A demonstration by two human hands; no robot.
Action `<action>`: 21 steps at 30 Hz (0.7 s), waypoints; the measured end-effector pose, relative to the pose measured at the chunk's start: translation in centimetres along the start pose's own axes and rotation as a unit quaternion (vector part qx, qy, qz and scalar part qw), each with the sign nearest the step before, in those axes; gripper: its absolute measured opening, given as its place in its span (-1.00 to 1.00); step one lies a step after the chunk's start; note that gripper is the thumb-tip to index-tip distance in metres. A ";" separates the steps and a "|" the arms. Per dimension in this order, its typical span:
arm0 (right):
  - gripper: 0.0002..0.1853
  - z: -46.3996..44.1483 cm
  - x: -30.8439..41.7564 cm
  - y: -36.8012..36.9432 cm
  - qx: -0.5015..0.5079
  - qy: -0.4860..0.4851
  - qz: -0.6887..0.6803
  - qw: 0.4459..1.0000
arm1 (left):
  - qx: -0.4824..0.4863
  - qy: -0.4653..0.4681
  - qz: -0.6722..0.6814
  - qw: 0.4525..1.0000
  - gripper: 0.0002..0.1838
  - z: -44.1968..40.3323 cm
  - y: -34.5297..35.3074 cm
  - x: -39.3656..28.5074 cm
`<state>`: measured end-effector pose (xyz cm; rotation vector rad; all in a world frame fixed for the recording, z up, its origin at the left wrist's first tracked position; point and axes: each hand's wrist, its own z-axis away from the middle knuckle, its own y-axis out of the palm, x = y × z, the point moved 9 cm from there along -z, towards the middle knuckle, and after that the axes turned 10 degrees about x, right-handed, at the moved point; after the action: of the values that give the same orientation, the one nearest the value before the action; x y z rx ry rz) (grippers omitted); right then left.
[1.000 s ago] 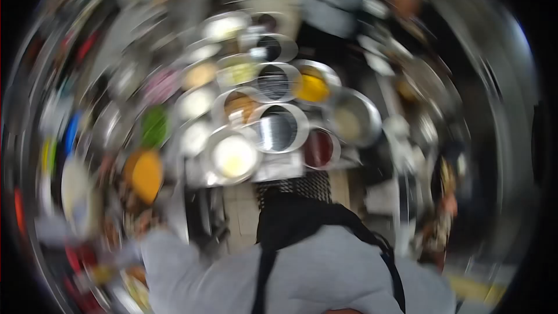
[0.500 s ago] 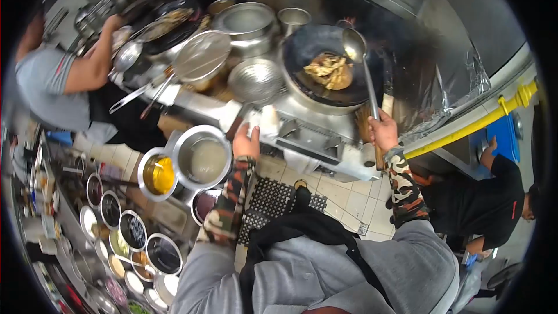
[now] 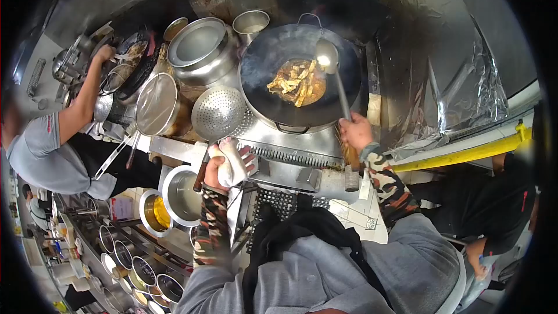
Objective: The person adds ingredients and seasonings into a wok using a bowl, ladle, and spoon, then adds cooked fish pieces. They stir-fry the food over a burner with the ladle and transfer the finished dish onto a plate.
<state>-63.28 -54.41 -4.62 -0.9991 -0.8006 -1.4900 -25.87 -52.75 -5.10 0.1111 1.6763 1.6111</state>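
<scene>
My right hand (image 3: 356, 132) is closed around the handle of a ladle (image 3: 342, 93). The ladle's bowl is over the right part of a large dark wok (image 3: 261, 52), beside browned strips of food (image 3: 296, 84) lying in sauce. My left hand (image 3: 216, 170) grips a folded white cloth (image 3: 233, 166) in front of the stove, left of the wok. Close to that hand is the handle of a perforated skimmer (image 3: 218, 113), whose round bowl rests on the stovetop.
A lidded metal pot (image 3: 197, 70) and a mesh strainer (image 3: 157, 104) stand left of the wok. Below are a pot of cloudy liquid (image 3: 185, 195) and a bowl of yellow oil (image 3: 156, 214). A co-worker (image 3: 52, 151) handles a pan at left; another person (image 3: 488, 209) is at right. A yellow pipe (image 3: 465, 154) runs along the right.
The view has shifted. My left hand has taken hold of the white cloth, which lay beside it before. The ladle's bowl has moved closer to the food in the wok.
</scene>
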 end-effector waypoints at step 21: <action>-0.43 21.7 8.8 1.4 0.115 -0.084 0.506 0.851 | -0.109 -0.234 -0.009 0.966 -0.78 -8.5 4.4 13.4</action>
<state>-58.73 -38.76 12.30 -1.1121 -0.4125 -0.3873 -41.89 -51.27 -8.58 0.3361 1.1300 1.5933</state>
